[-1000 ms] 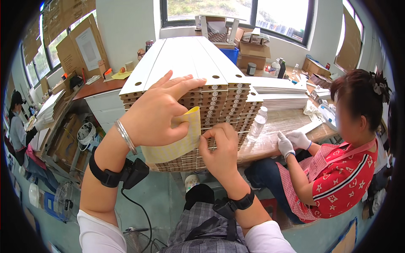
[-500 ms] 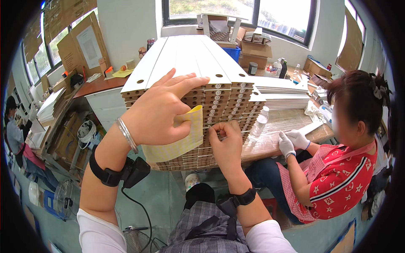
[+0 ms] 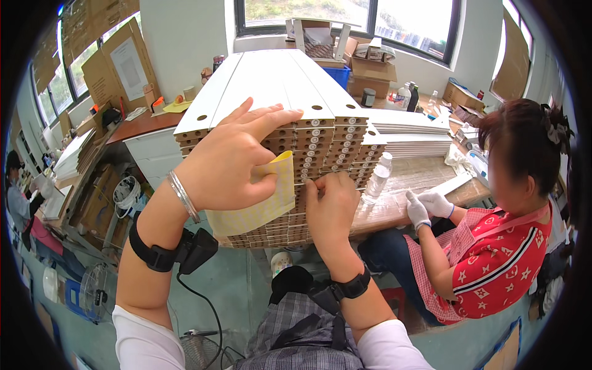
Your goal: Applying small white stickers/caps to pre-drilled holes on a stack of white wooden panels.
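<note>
Facing far windows (image 3: 413, 21), our left hand (image 3: 231, 163) gripped yellow paper (image 3: 262, 216) by boards (image 3: 265, 80); we couldn't tell whether our right hand (image 3: 333, 213) gripped anything

Bright as heck in here: daylight pours through the window (image 3: 345, 12) just past 12 o'clock, right pane (image 3: 416, 24) blown out, white boards (image 3: 265, 86) nearly washed out. Glare on the surface (image 3: 410, 182) near 3. Fisheye-bent edges, black corners.
</note>
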A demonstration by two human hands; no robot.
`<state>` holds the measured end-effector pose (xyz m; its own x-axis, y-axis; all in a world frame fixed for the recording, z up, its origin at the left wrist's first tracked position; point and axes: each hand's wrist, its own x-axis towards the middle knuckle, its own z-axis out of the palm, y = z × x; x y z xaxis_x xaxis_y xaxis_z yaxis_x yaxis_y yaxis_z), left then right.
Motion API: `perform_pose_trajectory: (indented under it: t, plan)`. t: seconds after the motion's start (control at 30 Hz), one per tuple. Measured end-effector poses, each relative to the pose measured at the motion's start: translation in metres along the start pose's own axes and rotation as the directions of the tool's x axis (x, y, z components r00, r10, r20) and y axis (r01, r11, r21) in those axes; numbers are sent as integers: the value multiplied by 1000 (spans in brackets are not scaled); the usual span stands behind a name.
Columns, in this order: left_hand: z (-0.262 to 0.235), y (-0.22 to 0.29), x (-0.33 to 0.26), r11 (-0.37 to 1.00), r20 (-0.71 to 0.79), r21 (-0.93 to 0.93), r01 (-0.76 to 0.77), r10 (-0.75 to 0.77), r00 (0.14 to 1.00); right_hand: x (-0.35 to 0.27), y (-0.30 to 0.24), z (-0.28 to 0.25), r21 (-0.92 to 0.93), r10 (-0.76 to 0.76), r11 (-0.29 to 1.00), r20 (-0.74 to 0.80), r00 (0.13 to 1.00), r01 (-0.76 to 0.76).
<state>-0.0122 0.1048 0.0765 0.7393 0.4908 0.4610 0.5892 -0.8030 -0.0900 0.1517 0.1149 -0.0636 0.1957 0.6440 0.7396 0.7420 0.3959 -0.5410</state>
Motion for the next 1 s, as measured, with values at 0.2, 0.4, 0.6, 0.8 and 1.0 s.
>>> perform_pose_trajectory:
  t: [0.2,0.4,0.6,0.8,1.0]
  plan:
    - [0,0,1,1000,-15,-26,3,-4,1000,-13,-1,-5,290,-102,953,34,994,88]
    - [1,-1,2,1000,0,-20,10,-10,1000,-14,-8,-8,299,-177,937,-31,984,178]
    - [-1,0,0,999,-7,-33,14,-14,1000,-19,-5,-7,446,-71,894,54,996,39]
    - [-2,2,-2,1000,9,-16,11,-11,1000,-21,9,2,468,175,856,140,974,-221]
    - [0,0,-4,1000,2,-9,4,-4,1000,-18,7,7,374,127,914,97,987,-155]
